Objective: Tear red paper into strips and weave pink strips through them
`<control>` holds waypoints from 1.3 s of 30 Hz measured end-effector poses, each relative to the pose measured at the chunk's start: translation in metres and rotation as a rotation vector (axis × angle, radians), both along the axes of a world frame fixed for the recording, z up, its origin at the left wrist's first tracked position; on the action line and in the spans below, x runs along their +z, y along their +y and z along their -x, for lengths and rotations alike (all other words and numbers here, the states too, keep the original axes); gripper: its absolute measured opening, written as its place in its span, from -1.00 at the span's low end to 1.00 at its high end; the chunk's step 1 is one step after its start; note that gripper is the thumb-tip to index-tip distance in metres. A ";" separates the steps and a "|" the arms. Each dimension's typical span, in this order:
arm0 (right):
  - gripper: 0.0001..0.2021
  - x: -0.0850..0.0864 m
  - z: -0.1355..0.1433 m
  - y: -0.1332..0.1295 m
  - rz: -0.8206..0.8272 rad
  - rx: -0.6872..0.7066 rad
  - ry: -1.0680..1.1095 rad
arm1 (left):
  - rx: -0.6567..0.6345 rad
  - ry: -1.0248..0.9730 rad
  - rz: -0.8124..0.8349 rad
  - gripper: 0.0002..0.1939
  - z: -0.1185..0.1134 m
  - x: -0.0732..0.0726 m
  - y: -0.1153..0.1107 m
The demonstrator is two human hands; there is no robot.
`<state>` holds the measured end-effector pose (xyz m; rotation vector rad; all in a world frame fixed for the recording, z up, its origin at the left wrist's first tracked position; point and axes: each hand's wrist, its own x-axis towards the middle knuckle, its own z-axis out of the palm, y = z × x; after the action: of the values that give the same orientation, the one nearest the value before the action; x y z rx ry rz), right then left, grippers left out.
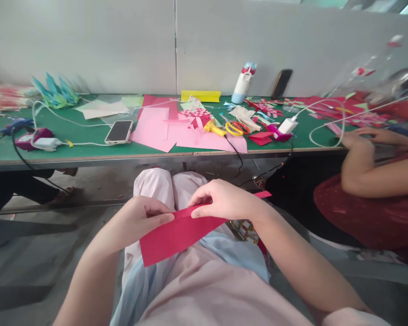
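Observation:
A strip of red paper (177,237) lies slanted above my lap, its upper edge folded over. My left hand (144,222) pinches that edge near the paper's left part, thumb on top. Close beside it, my right hand (217,201) grips the same edge, with the thumb on the fold and the fingers behind. A narrow red end of paper (263,194) shows past my right wrist.
The green table (95,106) ahead holds pink paper (151,129), a yellow glue gun (215,128), scissors (234,129), a phone (119,132) and a bottle (244,83). At the right, another person's arm (370,167) rests at the table edge.

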<state>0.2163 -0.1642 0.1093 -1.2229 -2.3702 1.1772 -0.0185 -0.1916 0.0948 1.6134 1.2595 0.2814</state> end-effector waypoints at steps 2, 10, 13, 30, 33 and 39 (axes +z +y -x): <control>-0.81 0.002 -0.006 -0.001 0.009 -0.010 -0.006 | -0.018 0.027 -0.019 -0.75 0.001 0.005 -0.001; -0.82 0.005 -0.013 -0.002 0.026 -0.025 0.010 | -0.026 0.223 -0.241 -0.76 0.000 0.009 -0.004; -0.84 0.004 -0.014 -0.001 0.046 -0.039 0.016 | -0.017 0.237 -0.313 -0.76 0.000 0.009 -0.007; -0.87 0.008 -0.015 -0.015 -0.127 -0.084 0.028 | 0.004 0.224 -0.160 -0.68 0.007 0.005 -0.010; -0.87 0.007 -0.016 -0.014 -0.137 -0.082 0.033 | 0.010 0.209 -0.159 -0.69 0.006 0.003 -0.009; -0.84 0.003 -0.014 -0.013 -0.121 -0.083 0.016 | -0.019 0.182 -0.114 -0.70 0.005 0.001 -0.005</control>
<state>0.2301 -0.1773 0.1124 -1.2534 -2.3178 1.0002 -0.0232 -0.1962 0.0962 1.7796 1.3860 0.2005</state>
